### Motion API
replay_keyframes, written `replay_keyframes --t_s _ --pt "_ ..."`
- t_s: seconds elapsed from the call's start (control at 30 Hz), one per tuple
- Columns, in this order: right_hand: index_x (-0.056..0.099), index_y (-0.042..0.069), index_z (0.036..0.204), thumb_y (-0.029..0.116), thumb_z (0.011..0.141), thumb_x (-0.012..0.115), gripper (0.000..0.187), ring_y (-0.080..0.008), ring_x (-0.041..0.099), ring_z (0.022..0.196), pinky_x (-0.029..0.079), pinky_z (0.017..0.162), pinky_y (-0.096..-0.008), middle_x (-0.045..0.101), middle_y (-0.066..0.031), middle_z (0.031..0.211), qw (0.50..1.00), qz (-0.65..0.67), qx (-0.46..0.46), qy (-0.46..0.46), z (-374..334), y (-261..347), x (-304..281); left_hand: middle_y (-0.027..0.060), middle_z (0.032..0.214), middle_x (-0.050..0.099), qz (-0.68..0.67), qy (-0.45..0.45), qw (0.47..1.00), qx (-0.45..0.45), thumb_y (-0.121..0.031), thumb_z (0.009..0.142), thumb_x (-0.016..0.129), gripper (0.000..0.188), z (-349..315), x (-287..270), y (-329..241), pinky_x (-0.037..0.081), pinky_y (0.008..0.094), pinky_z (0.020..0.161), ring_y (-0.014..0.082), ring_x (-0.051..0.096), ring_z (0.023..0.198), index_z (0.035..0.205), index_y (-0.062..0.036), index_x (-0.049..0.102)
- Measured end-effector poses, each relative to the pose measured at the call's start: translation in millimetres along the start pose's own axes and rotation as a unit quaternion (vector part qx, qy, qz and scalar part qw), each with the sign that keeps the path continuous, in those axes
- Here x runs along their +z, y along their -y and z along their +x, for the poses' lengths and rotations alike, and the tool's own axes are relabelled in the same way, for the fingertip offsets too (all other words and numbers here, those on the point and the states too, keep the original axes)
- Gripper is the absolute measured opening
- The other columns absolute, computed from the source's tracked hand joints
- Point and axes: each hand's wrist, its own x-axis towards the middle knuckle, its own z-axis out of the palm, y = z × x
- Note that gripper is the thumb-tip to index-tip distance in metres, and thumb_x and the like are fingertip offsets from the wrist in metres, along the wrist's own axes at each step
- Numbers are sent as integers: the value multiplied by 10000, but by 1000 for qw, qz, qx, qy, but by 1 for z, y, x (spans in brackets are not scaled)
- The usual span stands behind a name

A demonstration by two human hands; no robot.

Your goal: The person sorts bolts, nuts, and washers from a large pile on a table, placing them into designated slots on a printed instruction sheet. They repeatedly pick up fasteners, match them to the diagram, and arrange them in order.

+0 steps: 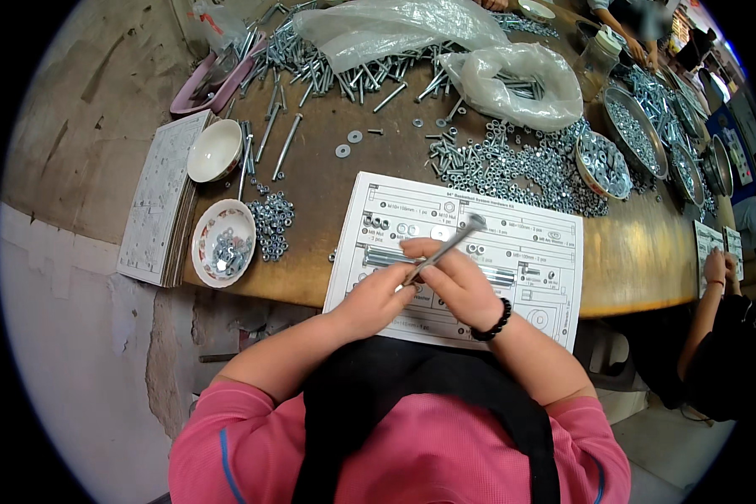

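My left hand [376,300] is closed, its fingertips around the lower end of a long hex-head bolt [450,243]. The bolt slants up to the right, its head away from me. My right hand [464,287], with a black bead bracelet [497,322] at the wrist, closes on the shaft from the other side; its thumb and fingers partly hide each other. Both hands are above a printed hardware sheet [554,252] at the table's near edge. Long bolts [378,255] and several nuts [376,222] lie on its printed outlines, partly covered by my hands.
Left are a stack of printed sheets [155,202], a white bowl [212,151], a patterned bowl of small parts [202,244] and loose nuts [273,223]. Bolts [311,63] and plastic bags [395,29] lie behind; nuts [512,164] and metal trays [659,160] sit right. Another person's hands [718,267] work there.
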Motion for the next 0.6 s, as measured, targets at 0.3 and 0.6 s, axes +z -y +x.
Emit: replay_keyframes --t_s 0.3,0.6 --pt "607 71 957 247 826 572 222 -288 576 786 465 678 -381 595 -106 831 943 -323 26 71 -25 -11 14 84 845 565 96 -84 992 -18 -206 743 657 310 -42 -40 29 433 375 705 277 552 784 1014 -79 575" --pt "591 110 817 194 759 611 104 -263 561 730 473 613 -379 543 -67 734 911 -407 -42 41 -37 -16 18 72 850 582 271 22 958 93 -173 684 701 355 -48 -41 46 409 371 762 265 551 837 1012 -85 598"
